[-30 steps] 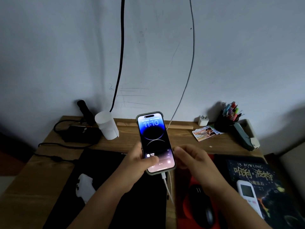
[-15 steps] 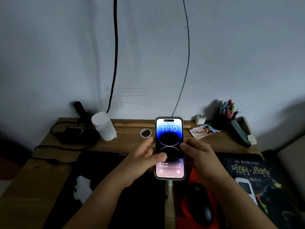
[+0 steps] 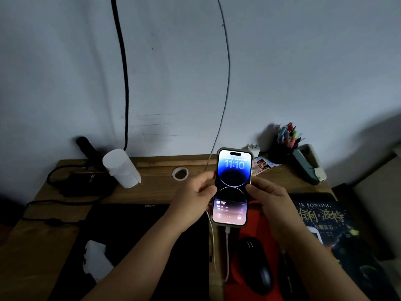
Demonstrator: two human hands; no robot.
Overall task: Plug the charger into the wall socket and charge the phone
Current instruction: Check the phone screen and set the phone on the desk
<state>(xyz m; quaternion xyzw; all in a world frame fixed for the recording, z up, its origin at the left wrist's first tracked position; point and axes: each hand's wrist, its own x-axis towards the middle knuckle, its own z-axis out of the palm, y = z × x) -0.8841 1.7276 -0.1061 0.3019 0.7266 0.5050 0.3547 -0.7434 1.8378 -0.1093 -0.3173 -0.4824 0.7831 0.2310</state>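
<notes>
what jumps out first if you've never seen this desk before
The lit phone at centre, showing 11:10, is held upright between the left hand and right hand, with a white cable plugged into its bottom edge. Next come the two cords hanging down the wall behind, and the red mouse pad with a black mouse just below the phone.

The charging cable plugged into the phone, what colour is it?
White. The cable hangs from the phone; clearest in the head view.
</notes>
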